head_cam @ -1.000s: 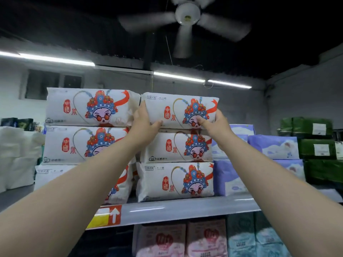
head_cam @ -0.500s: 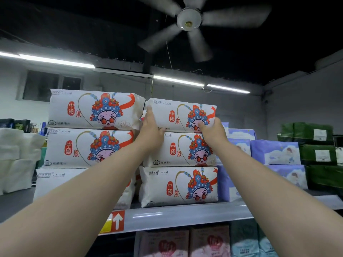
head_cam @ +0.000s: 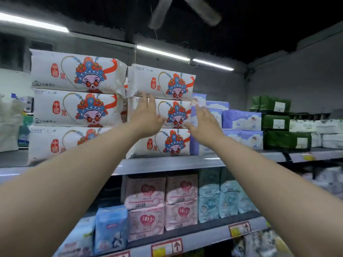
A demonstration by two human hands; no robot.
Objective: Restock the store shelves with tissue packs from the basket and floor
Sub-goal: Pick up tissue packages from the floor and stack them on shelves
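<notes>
Hands spread, left hand, right hand, both released from top tissue pack

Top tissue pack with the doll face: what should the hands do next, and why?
Probably draw both hands back and fetch another pack. The top pack lies flat on its stack, and the left hand and right hand are open, gripping nothing.

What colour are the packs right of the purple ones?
Dark green packs; head view shows them best.

White tissue packs — red-blue, seemingly opera-doll print.
</notes>
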